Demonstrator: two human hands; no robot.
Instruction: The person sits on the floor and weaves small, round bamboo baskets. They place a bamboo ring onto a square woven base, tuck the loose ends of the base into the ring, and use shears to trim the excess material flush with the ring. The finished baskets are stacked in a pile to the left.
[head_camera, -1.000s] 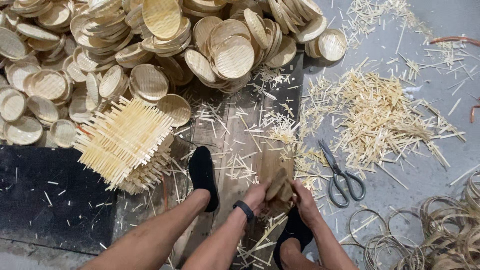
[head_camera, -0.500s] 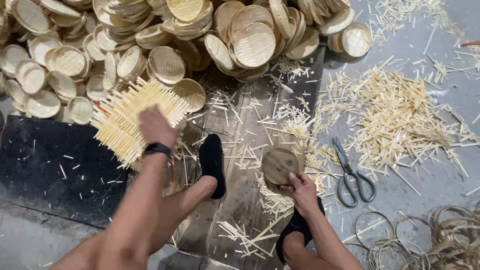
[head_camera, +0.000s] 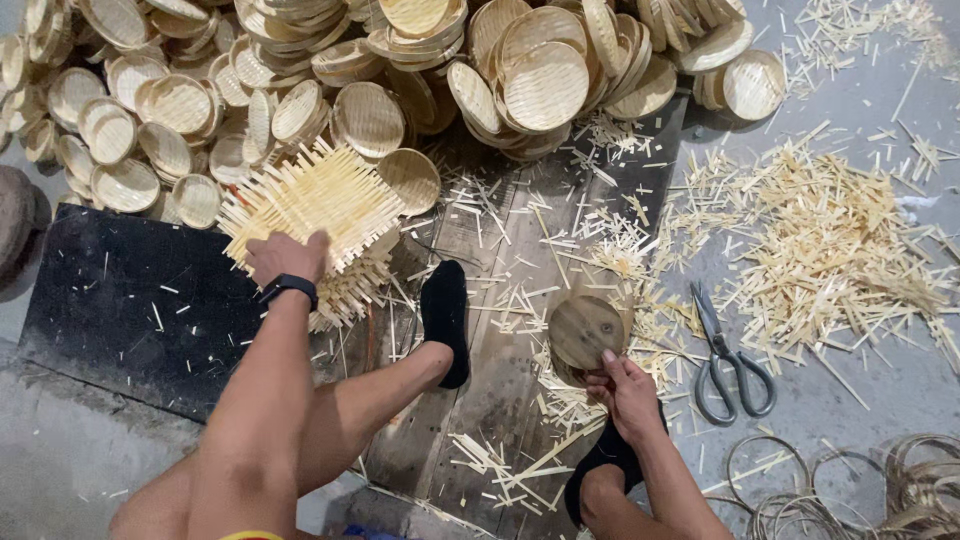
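Observation:
My left hand (head_camera: 288, 256), with a dark watch on its wrist, rests on the near edge of the top woven bamboo mat (head_camera: 318, 197) of a small stack, fingers closed on the mat. My right hand (head_camera: 625, 392) grips the lower edge of a round wooden disc (head_camera: 586, 331) that stands on a plank floor between my feet. My left foot in a black sock (head_camera: 445, 315) lies between the mat stack and the disc.
A big heap of round woven bamboo trays (head_camera: 370, 75) fills the far side. Scissors (head_camera: 725, 355) lie right of the disc, bamboo offcuts (head_camera: 820, 240) beyond them. Bamboo hoops (head_camera: 850, 490) sit at the lower right, a black mat (head_camera: 130, 300) at the left.
My left hand left the disc, reached out to the left and settled on the mat stack. The right hand stays on the disc.

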